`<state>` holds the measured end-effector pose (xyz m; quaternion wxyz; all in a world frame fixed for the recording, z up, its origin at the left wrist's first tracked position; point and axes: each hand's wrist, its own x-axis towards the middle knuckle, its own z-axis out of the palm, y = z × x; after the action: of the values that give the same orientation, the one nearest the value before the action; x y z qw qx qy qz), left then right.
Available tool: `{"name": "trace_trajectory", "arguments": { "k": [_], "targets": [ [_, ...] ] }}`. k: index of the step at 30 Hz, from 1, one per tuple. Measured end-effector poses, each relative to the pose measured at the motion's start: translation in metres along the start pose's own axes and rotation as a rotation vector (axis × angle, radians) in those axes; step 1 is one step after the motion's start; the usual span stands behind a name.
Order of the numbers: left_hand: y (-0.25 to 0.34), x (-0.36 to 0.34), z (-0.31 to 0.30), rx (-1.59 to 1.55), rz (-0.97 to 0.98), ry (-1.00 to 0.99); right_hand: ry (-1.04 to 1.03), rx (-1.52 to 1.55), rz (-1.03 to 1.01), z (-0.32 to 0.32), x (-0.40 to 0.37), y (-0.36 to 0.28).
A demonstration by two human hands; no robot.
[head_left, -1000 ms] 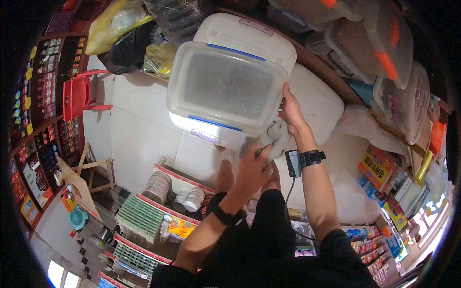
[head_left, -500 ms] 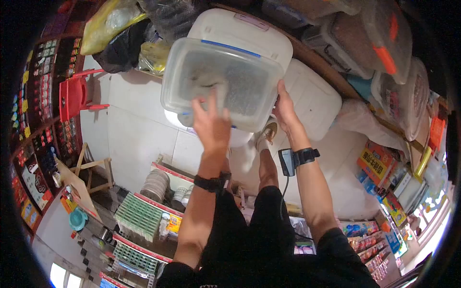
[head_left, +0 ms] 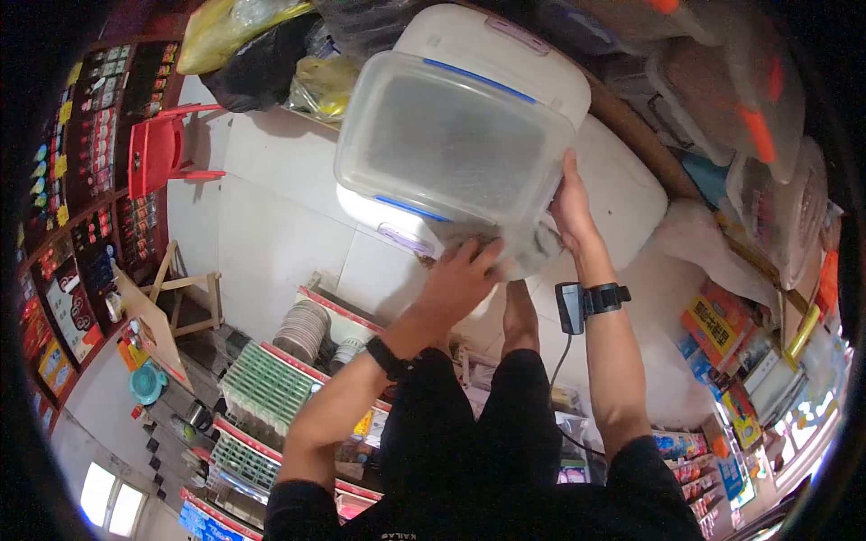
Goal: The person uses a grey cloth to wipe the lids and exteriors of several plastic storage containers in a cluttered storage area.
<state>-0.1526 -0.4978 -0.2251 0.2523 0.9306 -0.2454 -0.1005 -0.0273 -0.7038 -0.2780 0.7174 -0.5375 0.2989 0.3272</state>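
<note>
A clear plastic container with a frosted lid and blue clips [head_left: 460, 135] is tilted over a larger white storage box [head_left: 496, 45]. My right hand [head_left: 573, 207] grips the container's right edge, thumb up along its side. At the near right corner, my left hand [head_left: 465, 275] has its fingers bent on a greyish cloth [head_left: 537, 252], which is blurred by motion. Part of the cloth lies between my two hands.
Another white box [head_left: 618, 171] stands at the right. A red stool [head_left: 158, 155] and a wooden folding frame [head_left: 185, 293] are at the left. Near my legs is a green rack [head_left: 266, 383] beside stacked plates [head_left: 304, 329]. Clear bins [head_left: 785, 194] line the upper right.
My left hand and the cloth have moved from the middle of the lid to the near right corner. The container, boxes and my right hand appear further right in the view.
</note>
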Motion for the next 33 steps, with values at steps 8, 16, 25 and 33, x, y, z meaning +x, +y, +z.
{"name": "trace_trajectory", "arguments": {
  "k": [8, 16, 25, 33],
  "targets": [
    [-0.074, -0.043, -0.060, 0.091, -0.218, 0.090, 0.115, -0.157, -0.072, 0.001, 0.005, 0.006],
    [-0.095, -0.016, -0.091, 0.137, -0.384, 0.231, 0.188, -0.226, -0.168, 0.000, 0.014, 0.019],
    [-0.071, -0.036, -0.040, -0.016, -0.192, -0.004, 0.218, -0.267, -0.126, 0.006, 0.005, 0.009],
    [0.011, -0.005, 0.019, -0.275, -0.267, 0.152, 0.081, -0.249, -0.125, -0.012, 0.017, 0.021]
  ]
}}
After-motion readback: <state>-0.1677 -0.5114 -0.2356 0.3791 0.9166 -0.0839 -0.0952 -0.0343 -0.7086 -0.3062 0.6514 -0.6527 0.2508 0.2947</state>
